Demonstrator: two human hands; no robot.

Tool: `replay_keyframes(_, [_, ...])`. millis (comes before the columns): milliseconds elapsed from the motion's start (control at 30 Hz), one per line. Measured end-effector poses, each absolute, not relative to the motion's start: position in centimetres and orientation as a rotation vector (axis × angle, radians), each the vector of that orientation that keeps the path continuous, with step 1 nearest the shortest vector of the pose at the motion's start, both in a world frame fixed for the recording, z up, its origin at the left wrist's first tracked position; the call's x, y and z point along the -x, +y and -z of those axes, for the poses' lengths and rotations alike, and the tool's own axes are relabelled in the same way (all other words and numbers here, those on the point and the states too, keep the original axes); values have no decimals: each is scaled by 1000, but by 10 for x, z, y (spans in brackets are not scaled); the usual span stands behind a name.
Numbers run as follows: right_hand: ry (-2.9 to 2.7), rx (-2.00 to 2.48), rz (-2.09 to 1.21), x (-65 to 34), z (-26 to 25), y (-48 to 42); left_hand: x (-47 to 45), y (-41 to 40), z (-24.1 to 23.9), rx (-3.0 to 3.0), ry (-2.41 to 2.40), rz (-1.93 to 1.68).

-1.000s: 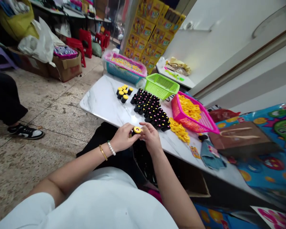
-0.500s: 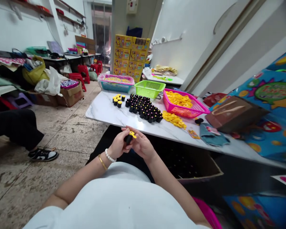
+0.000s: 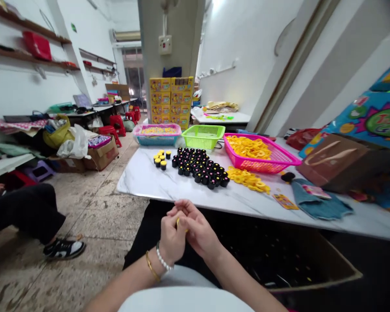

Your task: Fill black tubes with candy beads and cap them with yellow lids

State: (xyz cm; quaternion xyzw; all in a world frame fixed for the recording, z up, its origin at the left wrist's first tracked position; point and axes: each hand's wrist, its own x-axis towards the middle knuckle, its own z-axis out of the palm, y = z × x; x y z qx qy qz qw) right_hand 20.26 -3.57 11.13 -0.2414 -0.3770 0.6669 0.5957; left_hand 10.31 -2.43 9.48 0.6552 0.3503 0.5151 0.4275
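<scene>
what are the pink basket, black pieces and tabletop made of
Pink basket: likely moulded plastic, glossy, from its perforated walls. Black pieces: probably plastic, smooth with faint shine. Tabletop: white, glossy, veined like marble; stone or laminate, can't tell.

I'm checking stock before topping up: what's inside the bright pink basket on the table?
The pink basket holds heaped yellow pieces, some looped. The heap hides the basket floor beneath it, so whatever lies underneath can't be seen.
</scene>
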Motion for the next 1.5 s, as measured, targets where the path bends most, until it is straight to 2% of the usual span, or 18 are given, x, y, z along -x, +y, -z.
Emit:
replay_keyframes(133, [-940, 543, -1463, -219, -116, -31, -111, -11, -105, -1769, 749, -1239])
replay_keyframes(300, [-880, 556, -1499, -227, -101, -3, -117, 22, -106, -1606, 756, -1052])
replay_keyframes(533, [-1131, 693, -1225, -224, -113, 22, -112, 47, -133, -1897, 731, -1030])
replay_keyframes(600, [-1274, 892, -1017, -239, -114, 21, -102, 62, -141, -1996, 789, -905])
replay_keyframes(667, [-1368, 1154, -578, -263, -110, 20, -89, 88, -142, -2041, 971, -805])
replay_keyframes(733, [-1367, 1363, -131, -290, -103, 19, -73, 121, -137, -2053, 1223, -787])
replay_keyframes(800, [-1347, 1504, 92, -314, -93, 20, -58, 153, -130, -2134, 1381, -847])
replay_keyframes(967, [-1436, 1778, 204, -337, -77, 29, -41, 201, -124, -2243, 1553, -996])
replay_keyframes(1100, [-1430, 1867, 303, -337, -76, 41, -47, 214, -130, -1990, 1734, -858])
replay_keyframes(1233, [-1464, 1838, 413, -335, -82, 45, -54, 219, -126, -2071, 1745, -799])
replay_keyframes(1500, [-1715, 1727, 270, -320, -99, 48, -51, 226, -121, -2091, 1793, -794])
